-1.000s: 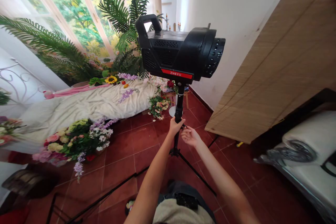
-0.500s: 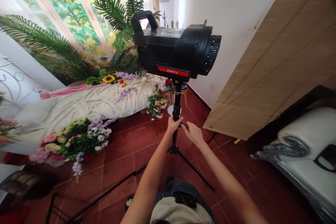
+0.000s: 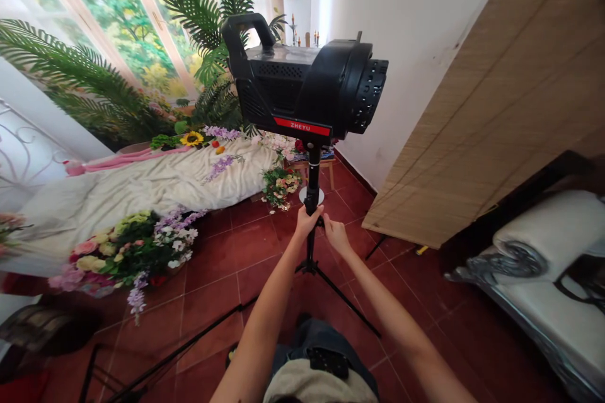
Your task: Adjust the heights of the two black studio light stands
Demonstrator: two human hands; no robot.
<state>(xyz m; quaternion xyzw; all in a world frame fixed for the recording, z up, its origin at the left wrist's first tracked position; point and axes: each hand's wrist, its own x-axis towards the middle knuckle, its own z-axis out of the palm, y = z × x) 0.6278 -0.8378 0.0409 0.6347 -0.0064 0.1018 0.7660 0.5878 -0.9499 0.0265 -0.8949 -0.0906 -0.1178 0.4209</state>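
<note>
A black studio light (image 3: 293,88) with a red label sits on top of a black light stand (image 3: 311,245), its front facing right. My left hand (image 3: 307,221) is wrapped round the stand's pole below the light. Just right of the pole, my right hand (image 3: 336,234) is closed, its fingertips pinching a small tightening knob (image 3: 321,221). The fingers partly hide the knob. Lower down, the stand's legs (image 3: 347,300) spread over the red tiled floor.
A bed with a cream cover (image 3: 155,176) and flowers (image 3: 137,245) lies to the left. At the right stand a leaning wooden panel (image 3: 454,119) and a white sofa with silver trim (image 3: 558,252). Another black stand (image 3: 189,340) is at lower left.
My right hand's fingers have gone from spread apart beside the pole to closed on the knob. The left hand keeps its hold. The view has shifted slightly.
</note>
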